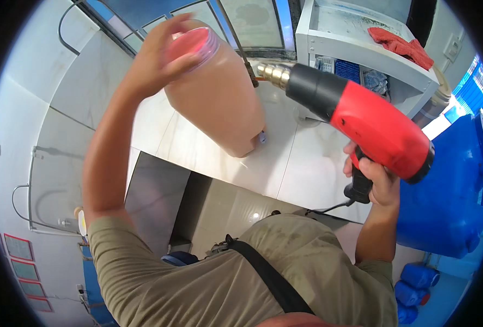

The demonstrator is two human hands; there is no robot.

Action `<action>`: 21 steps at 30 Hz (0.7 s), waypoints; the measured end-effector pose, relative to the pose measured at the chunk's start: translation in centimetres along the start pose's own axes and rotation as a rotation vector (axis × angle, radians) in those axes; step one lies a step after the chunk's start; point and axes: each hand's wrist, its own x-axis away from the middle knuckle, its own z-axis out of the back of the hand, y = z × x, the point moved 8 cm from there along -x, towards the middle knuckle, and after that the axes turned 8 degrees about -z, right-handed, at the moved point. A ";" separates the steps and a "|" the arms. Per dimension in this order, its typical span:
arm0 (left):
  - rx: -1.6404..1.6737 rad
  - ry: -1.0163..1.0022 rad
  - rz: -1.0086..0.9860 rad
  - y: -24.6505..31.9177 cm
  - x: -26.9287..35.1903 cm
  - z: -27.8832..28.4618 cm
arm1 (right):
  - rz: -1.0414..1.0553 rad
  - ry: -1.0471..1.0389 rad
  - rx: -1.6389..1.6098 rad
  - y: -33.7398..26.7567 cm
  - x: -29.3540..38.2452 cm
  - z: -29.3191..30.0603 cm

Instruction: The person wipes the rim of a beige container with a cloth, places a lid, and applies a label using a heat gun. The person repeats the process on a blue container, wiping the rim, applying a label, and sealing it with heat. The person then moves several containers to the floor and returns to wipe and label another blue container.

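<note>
A large peach-coloured translucent water container [221, 102] stands on the pale tiled counter [302, 159]. At its top is a pink cap [189, 44], with a clear ridged band [211, 45] around its side. My left hand [159, 55] straddles the cap, thumb along the near side and fingers over the far side, slightly blurred. In my right hand [374, 175] is a red and black heat gun [376, 126], gripped by its black handle. Its stepped metal nozzle [274, 75] points left towards the container, apart from it. A black cord [331, 208] trails from the handle.
A big blue jug [441, 196] stands close beyond my right forearm. Behind the heat gun, a white shelf unit [347, 45] bears a red cloth [402, 45]. Smaller blue jugs [415, 282] sit lower right. A dark metal rod [235, 32] rises behind the container.
</note>
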 end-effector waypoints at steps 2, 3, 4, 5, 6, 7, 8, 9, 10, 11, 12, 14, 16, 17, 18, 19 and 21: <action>-0.078 0.056 0.027 -4.5 4.3 1.9 | 0.029 -0.027 0.006 0.9 0.5 1.4; -0.178 0.057 0.052 -6.8 6.5 2.9 | 0.041 -0.043 0.008 1.3 0.7 1.8; -0.272 0.059 0.076 -7.3 7.1 3.3 | 0.051 -0.075 -0.078 0.6 0.6 1.1; -0.090 0.107 0.151 -8.1 7.6 3.3 | 0.041 -0.070 -0.082 0.3 0.3 0.5; 0.093 0.158 0.225 -8.4 7.4 3.2 | 0.035 -0.064 -0.082 0.0 -0.3 -0.3; 0.282 0.212 0.294 -8.1 6.6 2.7 | 0.031 -0.054 -0.078 -0.4 -0.9 -1.3; 0.373 0.214 0.200 -6.4 4.5 1.3 | 0.014 -0.038 -0.084 -1.0 -1.8 -2.6; 0.338 0.209 0.136 -4.0 2.7 -0.1 | -0.003 -0.037 -0.069 -1.2 -2.6 -3.5; 0.294 0.205 0.075 -1.5 1.1 -1.1 | -0.019 -0.042 -0.059 -1.2 -3.5 -4.2; 0.093 0.155 -0.003 0.0 0.3 -1.6 | -0.033 -0.046 -0.045 -1.3 -4.0 -4.5; -0.026 0.153 -0.019 -0.6 1.1 -1.3 | -0.033 -0.054 0.003 -1.5 -4.0 -4.6; -0.274 0.140 -0.051 -3.9 4.4 0.5 | -0.019 -0.070 0.049 -1.7 -2.5 -3.4; -0.383 0.167 0.181 -9.8 10.3 3.1 | -0.030 -0.125 0.033 -1.7 -1.7 -2.4; -0.433 0.176 0.298 -11.4 12.2 4.0 | -0.002 -0.102 0.022 -1.8 -2.1 -2.2; -0.174 0.254 0.334 -10.9 11.4 3.5 | 0.021 -0.066 0.019 -1.8 -2.6 -2.1; 0.096 0.329 0.363 -9.5 9.1 2.2 | 0.046 -0.021 0.021 -1.8 -3.3 -2.0; 0.362 0.363 0.205 -4.2 3.4 0.0 | 0.075 0.028 -0.207 -2.7 -5.7 -2.5</action>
